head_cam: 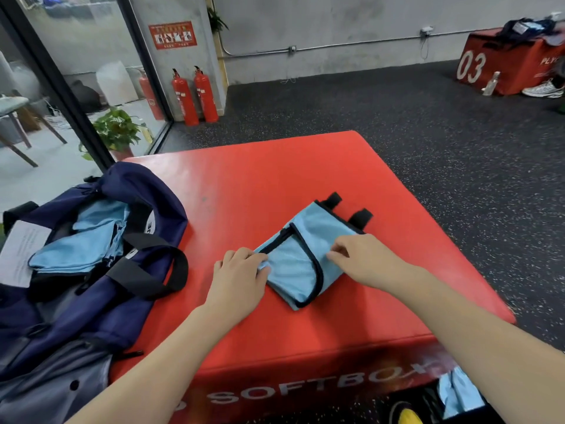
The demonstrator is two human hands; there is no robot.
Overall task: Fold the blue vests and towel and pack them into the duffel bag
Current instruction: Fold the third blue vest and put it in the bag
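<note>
One folded light-blue vest (pixel 301 258) with black trim lies flat on the top of a red soft plyo box (pixel 269 185), right of centre; two black tabs project from its far edge. Left hand (pixel 240 275): fingers curled over the vest's left edge, gripping the fabric. Right hand (pixel 360 258): thumb and forefinger pinching the vest's right edge, remaining fingers loosely bent. Both forearms reach in from the near side.

One navy duffel bag (pixel 101 270) sits on the box's left side, unzipped, with two black carry handles draped over the opening. Light-blue folded fabric (pixel 82 243) is inside it; the number of pieces cannot be told. One white paper label (pixel 21 252) lies at the bag's left.

Further light-blue cloth (pixel 458 393) shows at the lower right, below the box edge. Two red fire extinguishers (pixel 195 96) stand against the far wall. One second red box (pixel 513 65), marked 03, stands far right.
</note>
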